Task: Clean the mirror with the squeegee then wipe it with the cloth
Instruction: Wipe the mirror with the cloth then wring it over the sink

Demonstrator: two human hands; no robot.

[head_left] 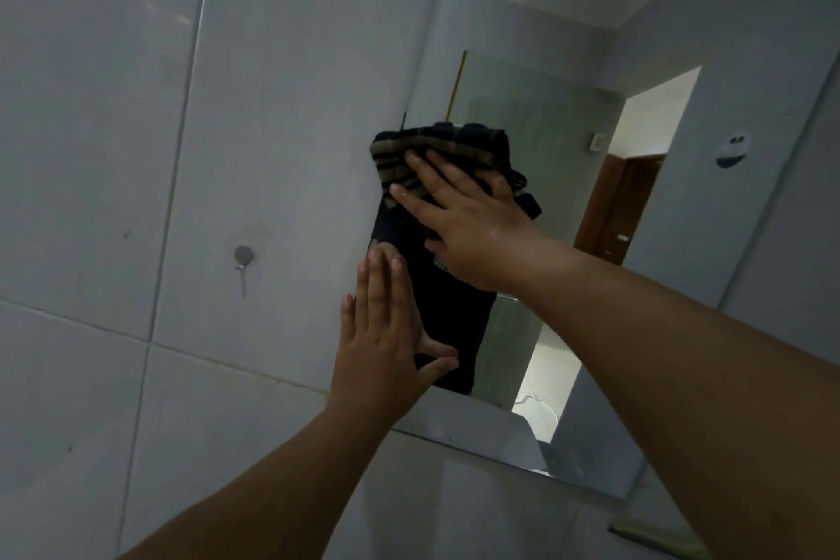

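**Cloth pressed to the mirror's left edge**

The right hand (463,223) presses a dark striped cloth (436,150) flat on the mirror (545,141), fingers (422,168) spread over it; the left hand (386,332) lies open on the glass below, fingers together; the cloth looks soft, light and bunchy, best held under a flat palm; the glass is likely slippery and fragile; no squeegee shows.

Glossy, smooth glass on the mirror (536,177); soft woven cloth (436,150), dark with tan stripes. Glazed, faintly sheened wall tiles (113,105). Shiny metal hook (244,259). Brown wooden door (622,205), reflected.
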